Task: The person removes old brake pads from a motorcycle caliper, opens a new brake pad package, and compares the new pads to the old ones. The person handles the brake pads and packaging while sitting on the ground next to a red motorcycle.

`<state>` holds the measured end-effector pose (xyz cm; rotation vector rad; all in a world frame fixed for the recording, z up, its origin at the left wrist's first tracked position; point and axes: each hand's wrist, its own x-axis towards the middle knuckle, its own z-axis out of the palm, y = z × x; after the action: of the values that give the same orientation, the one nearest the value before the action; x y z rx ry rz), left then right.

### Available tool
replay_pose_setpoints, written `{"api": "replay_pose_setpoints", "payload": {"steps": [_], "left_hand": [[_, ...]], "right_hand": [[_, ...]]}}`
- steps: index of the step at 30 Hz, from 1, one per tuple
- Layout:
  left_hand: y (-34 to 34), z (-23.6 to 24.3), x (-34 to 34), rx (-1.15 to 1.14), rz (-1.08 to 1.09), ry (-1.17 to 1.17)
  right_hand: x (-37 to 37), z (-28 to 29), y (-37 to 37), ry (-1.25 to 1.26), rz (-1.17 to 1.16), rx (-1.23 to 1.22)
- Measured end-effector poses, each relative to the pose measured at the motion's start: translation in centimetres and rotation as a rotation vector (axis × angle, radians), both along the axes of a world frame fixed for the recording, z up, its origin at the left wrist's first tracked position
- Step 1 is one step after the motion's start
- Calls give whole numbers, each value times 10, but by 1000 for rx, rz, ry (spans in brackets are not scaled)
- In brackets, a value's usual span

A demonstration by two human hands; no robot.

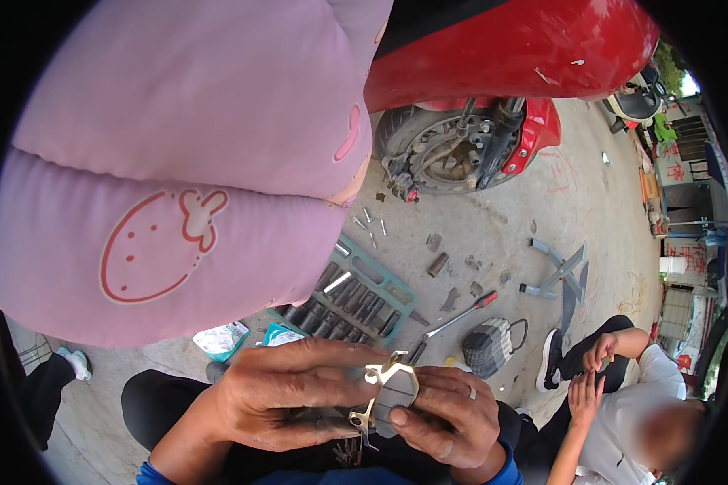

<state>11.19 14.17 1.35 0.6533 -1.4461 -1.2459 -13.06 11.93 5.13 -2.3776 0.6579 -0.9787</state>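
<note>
Close in front of me, both hands work on one small assembly. It has a gold-coloured metal bracket (362, 414) around a grey grooved block that looks like a brake pad (398, 390). My left hand (287, 396) is closed, its fingers pinching the bracket from the left. From the right, my right hand (453, 416) grips the brake pad, thumb on the near side and fingers behind. A ring shows on one right finger. Parts of the assembly are hidden behind my fingers. Beyond it lies an open green socket set case (404, 295) with dark sockets.
A red scooter body (510, 56) and its wheel (445, 149) stand ahead; a pink padded cover (178, 162) fills the left. A ratchet (465, 311), loose bolts (368, 217), a woven basket (487, 347) and a metal stand (566, 271) lie on concrete. A person (631, 404) sits at right.
</note>
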Motion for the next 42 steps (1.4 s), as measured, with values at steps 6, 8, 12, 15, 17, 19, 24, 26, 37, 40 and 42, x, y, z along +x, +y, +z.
{"api": "replay_pose_setpoints", "payload": {"steps": [6, 8, 12, 15, 17, 19, 24, 26, 37, 40, 42], "left_hand": [[6, 14, 0, 114, 62, -152], [5, 17, 4, 111, 40, -246], [3, 14, 6, 87, -2, -199], [1, 9, 6, 120, -16, -97], [1, 5, 5, 136, -27, -60], [0, 2, 3, 138, -21, -14], [3, -2, -1, 140, -5, 30], [4, -3, -1, 160, -21, 26], [3, -12, -5, 94, -29, 89], [5, -11, -3, 153, -42, 18], [6, -11, -2, 161, -54, 2]], "right_hand": [[1, 0, -3, -2, 20, 21], [1, -1, -4, -2, 34, 21], [2, -3, -4, 1, 48, 32], [1, -5, -3, -24, 30, 36], [1, -7, -3, -58, 16, 55], [0, -8, -3, -96, -1, 108], [-3, -4, -2, -92, -27, 189], [-4, -3, -2, -98, -28, 223], [-1, -5, -1, -144, -51, 192], [-1, -6, -2, -151, -57, 207], [0, -6, -2, -156, -55, 200]]}}
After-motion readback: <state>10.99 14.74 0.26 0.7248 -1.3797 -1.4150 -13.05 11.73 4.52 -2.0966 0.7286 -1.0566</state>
